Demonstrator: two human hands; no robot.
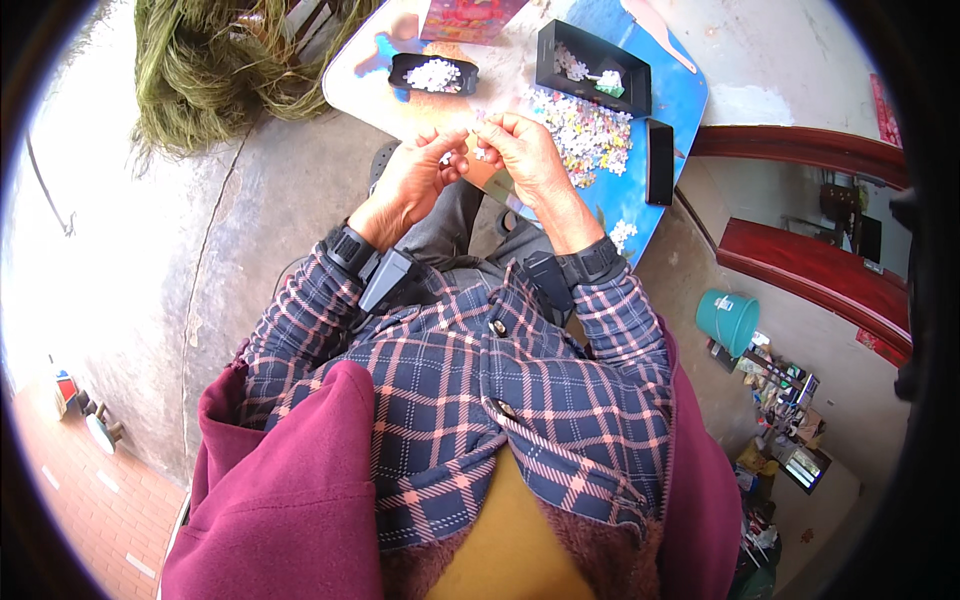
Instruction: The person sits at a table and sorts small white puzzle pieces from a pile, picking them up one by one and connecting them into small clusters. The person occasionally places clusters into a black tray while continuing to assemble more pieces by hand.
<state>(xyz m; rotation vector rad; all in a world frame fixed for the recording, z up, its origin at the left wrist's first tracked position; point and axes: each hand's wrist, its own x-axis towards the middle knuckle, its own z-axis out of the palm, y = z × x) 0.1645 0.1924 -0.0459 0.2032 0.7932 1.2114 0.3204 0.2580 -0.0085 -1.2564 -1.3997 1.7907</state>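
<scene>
Hands met right over the near edge of the bench (360, 75). The left hand (415, 180) had its grip pinched narrow on a small pale puzzle piece (446, 157), and the right hand (525, 150) was pinching another piece (481, 153) just beside it, the two bits almost touching. Right next to the right hand lay a loose pile of pieces (590, 135). Further back sat a shallow black tray (433, 72) with pale pieces and a black box (592, 68). A dark phone (660, 162) lay at the bench's right edge.
</scene>
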